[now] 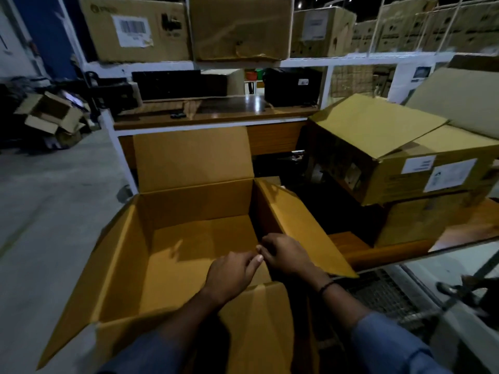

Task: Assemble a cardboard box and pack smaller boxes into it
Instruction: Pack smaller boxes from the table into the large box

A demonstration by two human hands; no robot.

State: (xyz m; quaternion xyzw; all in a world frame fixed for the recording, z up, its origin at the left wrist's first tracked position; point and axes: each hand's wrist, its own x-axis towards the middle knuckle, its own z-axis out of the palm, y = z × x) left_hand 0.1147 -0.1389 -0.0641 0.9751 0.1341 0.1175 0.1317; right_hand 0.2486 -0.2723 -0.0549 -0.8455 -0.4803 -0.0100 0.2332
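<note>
Now the box (194,201) stands open and low in front of the person, with grey floor (54,198) to its left and the counter (391,252) to its right; what it rests on I cannot see. All four flaps are thrown back. The far flap (191,157) stands upright, the left flap (89,282) splays outward, the right flap (305,233) leans out toward the counter, and the near flap (259,319) hangs down toward the person. This keeps the mouth wide for loading. Inside, the bottom looks closed and bare, so I judge the assembling nearly done and the packing not yet begun. Both hands meet at the near right corner of the rim. The left hand (232,273) has its fingers curled and its thumb pointing at the right hand (286,256), which curls over the fold where the right flap starts. They touch each other there. Whether either one pinches cardboard, or something small between them, I cannot tell. My guess is they are working that corner so the flap sits clear. On the counter a carton (405,163) lies tipped on its side atop another carton (421,220), its open mouth turned toward the box. There are dim shapes inside it that I cannot make out. If those are the goods, it is close by for reaching across. More cartons sit on the shelf (216,114) beyond.
</note>
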